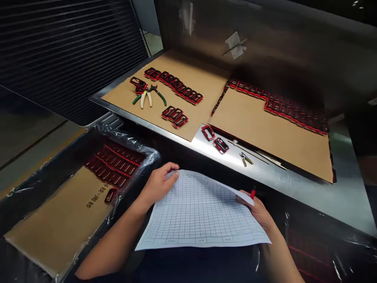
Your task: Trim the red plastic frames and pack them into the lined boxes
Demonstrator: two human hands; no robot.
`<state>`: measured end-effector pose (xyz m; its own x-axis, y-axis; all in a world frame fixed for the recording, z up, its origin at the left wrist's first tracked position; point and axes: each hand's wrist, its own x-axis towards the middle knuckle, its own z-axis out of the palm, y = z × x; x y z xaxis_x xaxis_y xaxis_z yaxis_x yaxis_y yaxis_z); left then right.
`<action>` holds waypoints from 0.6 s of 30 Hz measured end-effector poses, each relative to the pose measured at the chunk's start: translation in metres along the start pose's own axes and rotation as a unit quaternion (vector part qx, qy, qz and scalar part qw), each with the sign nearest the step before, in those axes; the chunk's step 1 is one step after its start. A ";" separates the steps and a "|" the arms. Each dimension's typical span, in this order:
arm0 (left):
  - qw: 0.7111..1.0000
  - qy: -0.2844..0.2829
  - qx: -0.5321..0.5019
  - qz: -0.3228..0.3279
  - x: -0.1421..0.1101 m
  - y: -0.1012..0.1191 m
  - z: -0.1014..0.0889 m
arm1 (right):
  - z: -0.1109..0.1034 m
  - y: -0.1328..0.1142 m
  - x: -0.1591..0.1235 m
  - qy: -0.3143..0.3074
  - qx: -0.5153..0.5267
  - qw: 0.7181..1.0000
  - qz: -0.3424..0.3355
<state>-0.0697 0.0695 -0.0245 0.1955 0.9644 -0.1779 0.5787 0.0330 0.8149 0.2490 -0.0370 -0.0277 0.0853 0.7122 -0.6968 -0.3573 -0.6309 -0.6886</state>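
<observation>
- The left hand (pixel 160 181) pinches the sheet's far left corner between thumb and fingers, at 10 o'clock from the sheet's middle.
- The right hand (pixel 257 210) grips the sheet's right side at 3 o'clock, fingers curled and partly hidden under the paper; a red-capped pen (pixel 253 192) sticks up from this grip.
- The wide white paper sheet, printed with a black grid (pixel 203 212), hangs between both hands in front of the body, its far right corner bent up.
- At 11 o'clock, on the metal tabletop (pixel 350 173), a flat brown cardboard sheet (pixel 123 94) carries rows of black-and-red rectangular frames (pixel 181 87), a short group of them nearer the edge, and pliers with green and cream handles (pixel 149 96) touching or just beside more frames.
- At 12 o'clock, two loose black-and-red frames (pixel 220 145) lie on bare metal, near a small metal clipper-like tool (pixel 246 158) and thin pale sticks (pixel 256 153).
- Between 1 and 2 o'clock, a raised brown cardboard panel (pixel 271 133) has more frames along its far side.
- At 9 o'clock, a dark bin lined with clear plastic (pixel 129 141) holds rows of frames and a brown cardboard piece with black characters (pixel 64 220), a single frame resting on it.
</observation>
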 end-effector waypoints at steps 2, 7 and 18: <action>1.000 -0.026 -0.013 -0.009 0.010 0.012 -0.007 | -0.004 -0.002 -0.005 0.001 -0.022 0.999 -0.025; 0.994 -0.107 0.000 0.013 0.030 0.045 -0.023 | -0.011 -0.012 -0.014 0.009 -0.113 0.991 -0.069; 0.995 -0.085 -0.035 0.033 0.031 0.068 -0.031 | 0.001 -0.026 -0.023 0.105 -0.093 0.982 -0.122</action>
<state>-0.0485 0.1100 0.0428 0.3663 0.9066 -0.2093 0.5044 -0.0044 0.8634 0.2556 -0.0368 0.0067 0.3451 0.7822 -0.5187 -0.1271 -0.5087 -0.8515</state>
